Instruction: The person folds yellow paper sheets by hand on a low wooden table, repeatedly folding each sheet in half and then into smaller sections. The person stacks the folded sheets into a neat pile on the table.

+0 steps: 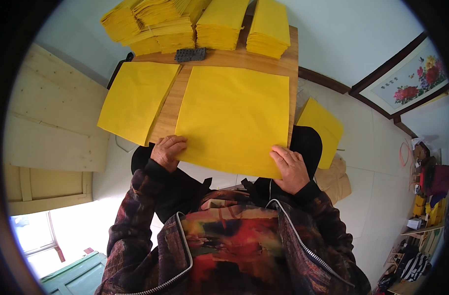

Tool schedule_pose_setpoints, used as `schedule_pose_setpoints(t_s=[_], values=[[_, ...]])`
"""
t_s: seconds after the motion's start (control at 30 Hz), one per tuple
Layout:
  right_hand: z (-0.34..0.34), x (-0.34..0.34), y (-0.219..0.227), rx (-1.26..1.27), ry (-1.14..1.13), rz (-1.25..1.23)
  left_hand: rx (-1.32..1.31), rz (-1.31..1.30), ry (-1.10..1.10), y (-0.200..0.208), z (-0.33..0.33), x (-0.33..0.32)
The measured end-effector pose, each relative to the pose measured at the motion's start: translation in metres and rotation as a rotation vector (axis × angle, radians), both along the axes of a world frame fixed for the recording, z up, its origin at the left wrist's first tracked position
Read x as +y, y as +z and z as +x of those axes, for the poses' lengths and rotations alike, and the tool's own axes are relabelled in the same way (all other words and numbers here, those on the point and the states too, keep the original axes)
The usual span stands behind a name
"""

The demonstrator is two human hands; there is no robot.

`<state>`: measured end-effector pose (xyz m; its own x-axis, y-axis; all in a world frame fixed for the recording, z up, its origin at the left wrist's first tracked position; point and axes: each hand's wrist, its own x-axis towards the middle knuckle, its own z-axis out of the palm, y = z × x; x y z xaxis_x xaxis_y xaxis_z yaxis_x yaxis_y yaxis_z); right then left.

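A large yellow sheet [234,115], paper or thin cloth, lies over the wooden table and reaches past its near edge toward my lap. My left hand [169,152] grips its near left corner, fingers on top and the thumb hidden beneath. At the near right edge, my right hand [290,168] holds the same sheet with curled fingers, thumb out of sight. To the left lies a stack of yellow sheets [136,101], apart from my left hand. Whether the held sheet is one layer or folded, I cannot tell.
Tall bundles of folded yellow sheets [222,24] stand along the table's far side. A dark grey block [190,54] sits before them on the wooden table [224,59]. More yellow sheets [321,129] rest low at the right, beside a tan bundle [334,179] on the floor.
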<state>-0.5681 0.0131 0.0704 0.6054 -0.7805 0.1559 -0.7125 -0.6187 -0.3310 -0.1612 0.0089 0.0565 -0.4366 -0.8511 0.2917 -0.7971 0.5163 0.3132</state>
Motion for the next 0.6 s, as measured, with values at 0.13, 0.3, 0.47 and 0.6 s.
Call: schedule_pose_setpoints(t_s=[0.13,0.3,0.47,0.6], values=[[-0.009,-0.006,0.002,0.006,0.047,0.038,0.126,0.062,-0.003,0.000,0.007,-0.005],[-0.012,-0.020,0.009,0.073,0.049,0.067,0.136,0.080,-0.032,0.004,0.010,-0.009],[-0.013,-0.032,0.017,0.112,0.067,0.189,0.185,0.145,-0.074,0.008,0.011,-0.016],[-0.014,-0.036,0.019,0.077,0.088,0.197,0.050,0.205,-0.058,0.014,0.015,-0.007]])
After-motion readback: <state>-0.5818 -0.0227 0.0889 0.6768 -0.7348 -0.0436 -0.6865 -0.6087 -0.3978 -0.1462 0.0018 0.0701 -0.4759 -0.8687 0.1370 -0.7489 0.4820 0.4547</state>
